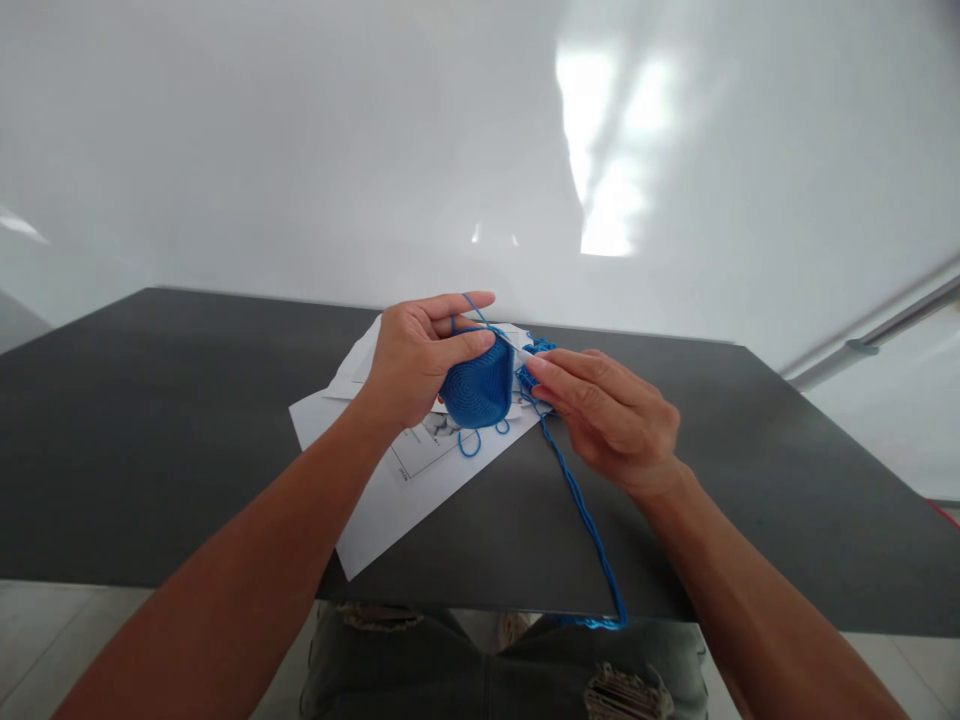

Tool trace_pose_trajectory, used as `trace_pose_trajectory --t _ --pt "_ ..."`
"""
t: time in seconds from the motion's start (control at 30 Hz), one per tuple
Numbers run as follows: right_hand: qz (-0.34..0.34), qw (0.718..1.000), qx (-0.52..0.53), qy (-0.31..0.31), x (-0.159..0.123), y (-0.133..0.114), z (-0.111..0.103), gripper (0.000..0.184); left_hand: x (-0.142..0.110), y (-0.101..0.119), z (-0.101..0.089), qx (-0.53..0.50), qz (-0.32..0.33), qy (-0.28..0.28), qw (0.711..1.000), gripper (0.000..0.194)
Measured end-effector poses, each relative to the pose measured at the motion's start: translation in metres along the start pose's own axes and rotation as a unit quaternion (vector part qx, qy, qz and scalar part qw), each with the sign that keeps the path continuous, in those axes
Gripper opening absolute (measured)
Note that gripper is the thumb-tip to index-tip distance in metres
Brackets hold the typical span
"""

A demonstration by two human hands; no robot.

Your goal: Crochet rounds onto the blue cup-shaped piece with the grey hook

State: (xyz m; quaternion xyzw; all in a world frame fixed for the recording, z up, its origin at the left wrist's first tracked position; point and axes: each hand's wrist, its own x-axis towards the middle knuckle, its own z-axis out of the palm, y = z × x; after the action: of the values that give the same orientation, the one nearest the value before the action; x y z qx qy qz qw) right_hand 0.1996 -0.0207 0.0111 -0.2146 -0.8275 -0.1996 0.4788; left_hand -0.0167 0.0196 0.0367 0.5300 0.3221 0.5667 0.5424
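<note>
A round piece of blue crochet work is held up over the table by my left hand, its thumb pressed on the top edge. A strand of blue yarn runs over the raised index finger of that hand. My right hand is closed around a crochet hook, whose thin tip meets the upper right edge of the work. Just behind the right fingers lies a bunch of blue yarn, partly hidden by them. Loose loops of yarn hang below the work.
Printed white sheets lie under my hands on the dark table. A long blue yarn strand trails over the front edge toward my lap. A glossy white panel stands behind the table, and a metal bar is at the right.
</note>
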Motion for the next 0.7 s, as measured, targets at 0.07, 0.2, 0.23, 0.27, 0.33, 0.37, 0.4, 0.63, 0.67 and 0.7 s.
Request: trace_pose_trajectory --t 0.07,0.2,0.23,0.27,0.33,0.37,0.4,0.63,0.67,0.7 --pt "-0.004 1.0 0.004 -0.009 0.001 0.001 -0.002 0.049 0.001 0.0 -0.001 0.018 0.01 0.004 1.0 0.054" --pt "-0.001 0.999 0.029 -0.022 0.002 0.003 -0.006 0.042 0.003 -0.001 -0.005 0.051 0.015 -0.012 0.999 0.053" --pt "0.005 0.999 0.037 -0.024 0.003 0.003 -0.007 0.041 0.004 -0.001 -0.006 0.058 0.016 -0.019 0.998 0.053" --pt "0.011 0.999 0.046 -0.025 0.003 0.004 -0.007 0.04 0.004 -0.001 -0.008 0.062 0.017 -0.028 0.998 0.052" --pt "0.024 0.997 0.068 -0.019 0.003 0.005 -0.008 0.039 0.005 -0.001 -0.01 0.068 0.022 -0.045 0.996 0.051" --pt "0.031 0.996 0.081 -0.013 0.003 0.005 -0.008 0.038 0.006 -0.001 -0.012 0.071 0.026 -0.052 0.996 0.05" --pt "0.042 0.994 0.097 -0.006 0.002 0.006 -0.008 0.038 0.006 -0.001 -0.013 0.075 0.03 -0.057 0.995 0.048" --pt "0.18 0.959 0.22 0.004 0.004 0.002 -0.013 0.034 0.005 0.0 -0.016 0.113 0.029 -0.087 0.989 0.049" --pt "0.199 0.951 0.237 0.009 0.005 0.001 -0.014 0.032 0.005 0.0 -0.016 0.11 0.028 -0.094 0.989 0.049" --pt "0.215 0.943 0.252 0.016 0.005 0.0 -0.014 0.03 0.005 0.0 -0.016 0.104 0.026 -0.101 0.989 0.049"
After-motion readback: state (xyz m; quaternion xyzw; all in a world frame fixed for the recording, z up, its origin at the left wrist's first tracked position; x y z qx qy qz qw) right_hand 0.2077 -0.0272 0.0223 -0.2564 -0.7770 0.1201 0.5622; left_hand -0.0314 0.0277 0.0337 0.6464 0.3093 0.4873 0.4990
